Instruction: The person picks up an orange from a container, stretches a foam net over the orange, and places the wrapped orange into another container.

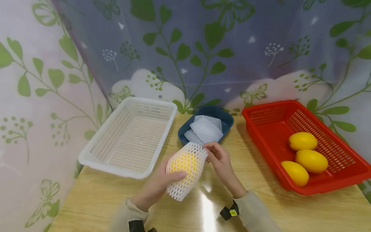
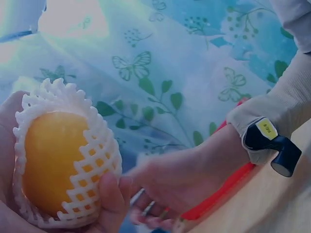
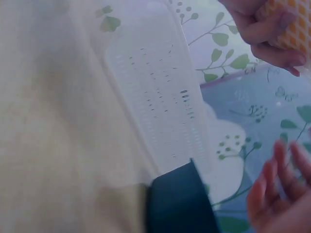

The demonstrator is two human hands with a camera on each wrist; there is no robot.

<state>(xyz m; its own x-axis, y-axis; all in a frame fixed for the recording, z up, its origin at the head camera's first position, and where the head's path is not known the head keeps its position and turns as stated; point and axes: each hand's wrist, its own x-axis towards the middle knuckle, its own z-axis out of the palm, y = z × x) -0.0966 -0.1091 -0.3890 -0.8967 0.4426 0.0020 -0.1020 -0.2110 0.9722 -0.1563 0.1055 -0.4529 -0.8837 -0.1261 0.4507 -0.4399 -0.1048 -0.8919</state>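
A yellow oval fruit that looks like a mango (image 2: 51, 160) sits inside a white foam net sleeve (image 1: 183, 190). My left hand (image 1: 156, 187) grips both, its thumb across the front of the net. In the head view, my right hand (image 1: 221, 161) pinches the sleeve's upper right edge between thumb and finger. The right wrist view shows other fingers (image 3: 274, 189) of that hand loosely bent and holding nothing. Just beyond the hands is a dark blue basin (image 1: 227, 124) with several folded white foam nets (image 1: 205, 129) in it.
On the left stands a white perforated basket (image 1: 127, 170) with nothing in it. A red perforated basket (image 1: 266, 158) at the right holds three yellow fruits (image 1: 311, 161). The wooden table (image 1: 174, 216) ends at a patterned curtain (image 1: 185, 48) behind the containers.
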